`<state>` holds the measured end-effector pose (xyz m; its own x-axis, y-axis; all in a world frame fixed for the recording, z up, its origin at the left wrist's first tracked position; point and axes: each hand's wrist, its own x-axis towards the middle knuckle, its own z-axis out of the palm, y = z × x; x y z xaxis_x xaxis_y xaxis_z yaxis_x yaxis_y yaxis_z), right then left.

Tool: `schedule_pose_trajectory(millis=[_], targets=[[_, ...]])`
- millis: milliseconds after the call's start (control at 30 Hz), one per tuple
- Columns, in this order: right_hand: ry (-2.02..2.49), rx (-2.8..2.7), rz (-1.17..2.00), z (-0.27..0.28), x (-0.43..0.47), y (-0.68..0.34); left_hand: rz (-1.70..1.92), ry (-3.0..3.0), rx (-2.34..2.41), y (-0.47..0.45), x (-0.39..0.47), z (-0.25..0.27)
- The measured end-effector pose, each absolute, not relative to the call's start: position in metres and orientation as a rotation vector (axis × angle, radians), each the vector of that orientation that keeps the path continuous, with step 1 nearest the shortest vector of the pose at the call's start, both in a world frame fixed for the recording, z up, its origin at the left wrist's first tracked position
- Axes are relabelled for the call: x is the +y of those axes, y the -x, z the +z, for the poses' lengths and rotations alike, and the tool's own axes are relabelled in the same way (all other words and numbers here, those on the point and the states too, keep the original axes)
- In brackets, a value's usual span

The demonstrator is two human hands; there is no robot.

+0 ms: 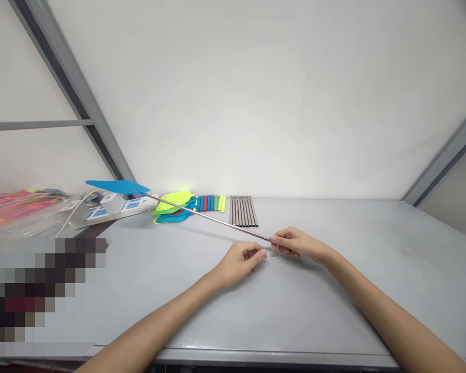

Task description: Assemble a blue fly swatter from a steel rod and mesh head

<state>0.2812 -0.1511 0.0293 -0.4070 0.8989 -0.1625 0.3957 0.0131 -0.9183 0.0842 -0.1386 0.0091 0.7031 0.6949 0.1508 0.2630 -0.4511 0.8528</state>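
Note:
My right hand (295, 241) pinches the near end of a fly swatter's thin metal rod (209, 216) between thumb and fingers. The rod slants up to the left above the table, and the swatter's blue leaf-shaped head (118, 186) is at its far end. Just left of the rod's end, my left hand (243, 263) is loosely curled, thumb near the index fingertip, with nothing visible in it. Behind the rod lie several green, yellow and blue swatter heads (174, 199), a row of coloured handle grips (210, 203) and a row of metal tubes (244, 211).
A white power strip (134, 205) with a cable stands at the table's back left. Beyond it are pink items in clear plastic (19, 207). A blurred-out patch (34, 295) covers the left front. The grey table (357, 233) meets a white wall behind.

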Motion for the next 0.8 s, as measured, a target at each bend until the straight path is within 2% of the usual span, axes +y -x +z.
schedule_pose_trajectory(millis=[200,533,800], targets=[[1.266,-1.878,1.393,0.034,-0.155,-0.278,0.665,-1.505,0.661,-0.083,-0.129,0.012],[1.269,-2.062,1.436,0.026,-0.155,-0.277,0.514,-1.405,0.571,-0.079,-0.124,0.005],[1.205,-2.052,1.588,0.031,-0.162,-0.268,0.410,-1.483,0.579,-0.079,-0.126,0.008]])
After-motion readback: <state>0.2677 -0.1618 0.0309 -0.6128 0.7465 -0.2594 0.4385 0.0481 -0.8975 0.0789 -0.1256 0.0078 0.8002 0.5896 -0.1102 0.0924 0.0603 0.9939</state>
